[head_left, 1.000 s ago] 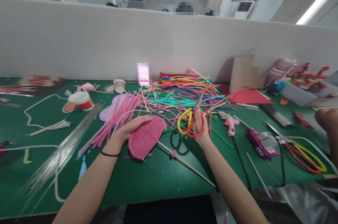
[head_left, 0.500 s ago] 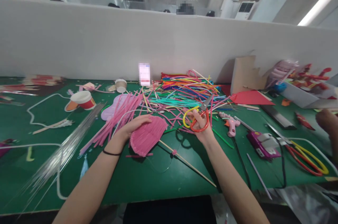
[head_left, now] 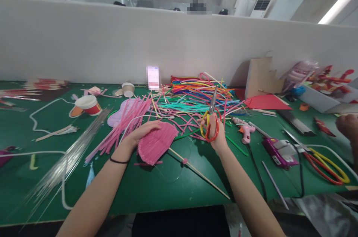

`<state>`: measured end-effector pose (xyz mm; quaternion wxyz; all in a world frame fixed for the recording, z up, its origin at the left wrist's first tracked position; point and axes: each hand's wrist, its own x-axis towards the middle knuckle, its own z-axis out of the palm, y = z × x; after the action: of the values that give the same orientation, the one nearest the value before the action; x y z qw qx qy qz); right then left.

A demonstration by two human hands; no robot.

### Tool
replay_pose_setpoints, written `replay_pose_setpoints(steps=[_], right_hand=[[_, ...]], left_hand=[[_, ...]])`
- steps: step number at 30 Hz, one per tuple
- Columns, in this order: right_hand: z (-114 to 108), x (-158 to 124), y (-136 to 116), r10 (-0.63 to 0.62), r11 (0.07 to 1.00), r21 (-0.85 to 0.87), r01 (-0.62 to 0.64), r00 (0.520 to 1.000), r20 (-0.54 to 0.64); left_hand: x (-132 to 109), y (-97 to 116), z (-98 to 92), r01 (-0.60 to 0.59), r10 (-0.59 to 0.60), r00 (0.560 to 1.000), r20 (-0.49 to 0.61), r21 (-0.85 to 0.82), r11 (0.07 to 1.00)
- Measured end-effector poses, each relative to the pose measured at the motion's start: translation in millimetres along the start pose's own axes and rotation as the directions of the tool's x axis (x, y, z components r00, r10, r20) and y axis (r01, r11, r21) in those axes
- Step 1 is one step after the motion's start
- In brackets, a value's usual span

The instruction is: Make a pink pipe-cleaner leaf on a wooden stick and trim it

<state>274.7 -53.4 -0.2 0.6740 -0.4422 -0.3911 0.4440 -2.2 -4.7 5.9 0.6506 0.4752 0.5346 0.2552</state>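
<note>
My left hand [head_left: 140, 135] is closed on the edge of a pink fan-shaped piece [head_left: 158, 143] made of rows of fuzzy pipe cleaners. Out from under that piece runs a thin wooden stick [head_left: 208, 178] with a small pink knob [head_left: 184, 161] on it. A fine clear thread or wire loops close by. To the right, my right hand [head_left: 219, 139] grips scissors [head_left: 212, 108] by their yellow and red handles. The blades point up and away, together or nearly so, above the tabletop. Loose pink pipe cleaners [head_left: 123, 127] lie beyond my left hand.
A heap of coloured pipe cleaners [head_left: 192, 99] fills the back middle. Rightward are a pink glue gun [head_left: 246, 132], a purple box [head_left: 276, 155] with cables, and larger scissors [head_left: 326, 162]. Another person's hand [head_left: 348, 127] is at the right edge. Leftward lie silvery wires [head_left: 75, 153] and a paper cup [head_left: 88, 105].
My right hand has turned the scissors from a rightward slant to nearly straight away from me, and the handles sit closer together. My left hand and the pink piece have stayed put.
</note>
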Motion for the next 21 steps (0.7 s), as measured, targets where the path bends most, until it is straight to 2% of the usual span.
replay_pose_setpoints(steps=[4,10,15,18,21], right_hand=[[-0.6,-3.6,0.2,-0.101,0.993,-0.063,0.102,0.995,0.016],[-5.5,-8.0,-7.7,-0.204,0.921,-0.325,0.217,0.976,0.073],[-7.3,-3.6,-1.4,-0.233,0.921,-0.312,0.235,0.971,0.046],[-6.2,-1.5,1.2,-0.235,0.902,-0.374,0.215,0.972,-0.007],[-8.9,0.4,-1.3,-0.308,0.817,-0.503,0.281,0.951,0.032]], left_hand=[[-1.4,0.1,-0.1,-0.003,0.003,1.0,-0.027,-0.001,1.0],[-2.3,3.2,1.2,-0.037,0.037,0.999,0.004,0.006,0.999],[-4.1,6.6,3.5,-0.015,0.016,0.999,-0.036,0.017,1.0],[-3.4,5.5,1.1,-0.032,0.032,0.999,0.003,-0.003,0.999],[-1.6,3.7,-3.8,-0.042,0.048,0.996,0.069,-0.082,0.996]])
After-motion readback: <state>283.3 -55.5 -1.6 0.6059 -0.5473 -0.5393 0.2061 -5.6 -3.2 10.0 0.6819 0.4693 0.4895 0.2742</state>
